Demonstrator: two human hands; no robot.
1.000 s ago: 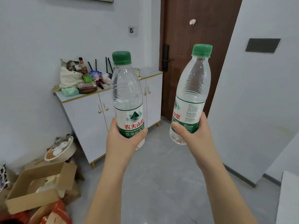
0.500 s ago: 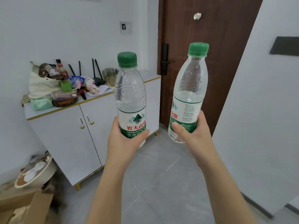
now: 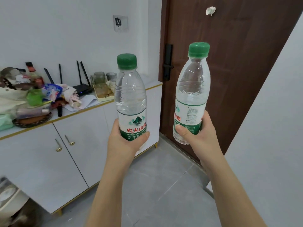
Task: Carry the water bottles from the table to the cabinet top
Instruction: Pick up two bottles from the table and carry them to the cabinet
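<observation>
I hold two clear plastic water bottles with green caps and green-and-white labels out in front of me. My left hand grips the base of the left water bottle, which stands upright. My right hand grips the lower part of the right water bottle, tilted slightly to the right. Behind and left of the left bottle stands the white cabinet; its gold-edged top shows a bare strip at the right end near the door.
The cabinet top is crowded with a cloth bag, a black router, a tray of glass jars and small clutter. A brown door stands ahead, a white wall to the right. Grey tiled floor lies below.
The cabinet has grown larger and slid left in view as I came closer. Both hands have kept their bottles in the same grip.
</observation>
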